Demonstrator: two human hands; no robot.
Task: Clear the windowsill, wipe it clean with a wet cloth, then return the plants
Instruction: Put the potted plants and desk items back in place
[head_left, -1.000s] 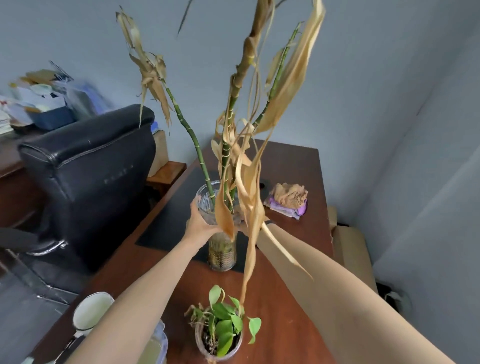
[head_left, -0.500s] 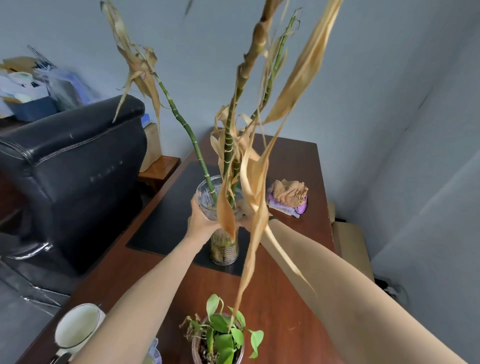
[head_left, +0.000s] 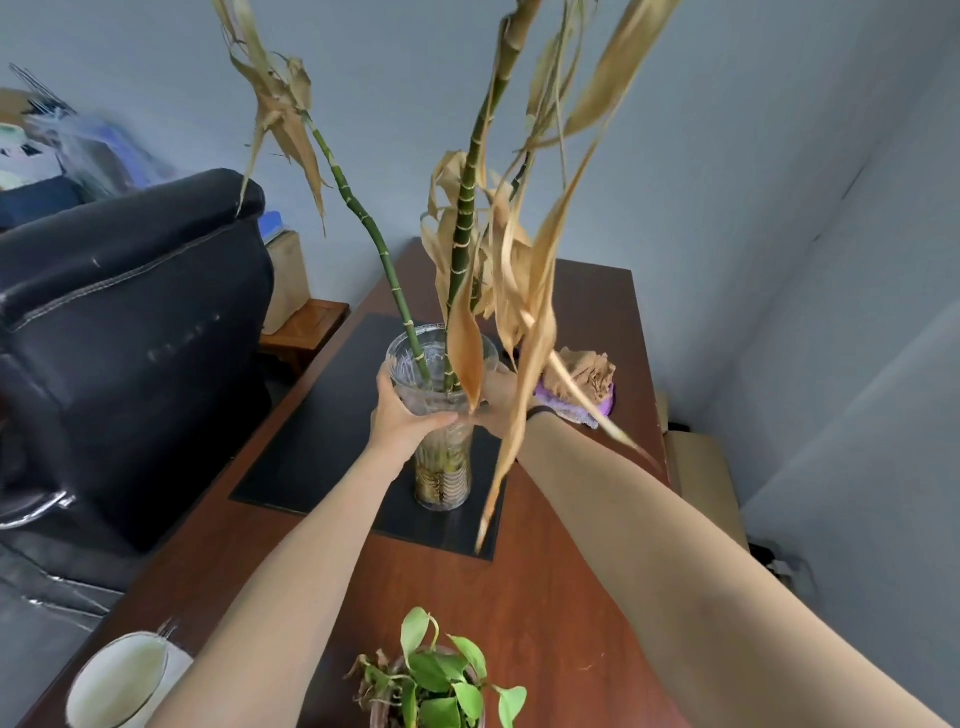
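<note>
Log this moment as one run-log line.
left hand, right hand: gripping glass vase | vase: upright, base at black mat | cloth: idle on desk

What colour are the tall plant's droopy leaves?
The leaves are dry yellowish brown; head view.

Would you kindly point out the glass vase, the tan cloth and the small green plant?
glass vase (head_left: 441, 483): head view, lower body above the base.
tan cloth (head_left: 587, 370): head view, crumpled top folds.
small green plant (head_left: 434, 673): head view, central leaf.

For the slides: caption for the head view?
Tall clear glass vase of withered bamboo, gripped by left hand and right hand, on a black desk mat.
</note>
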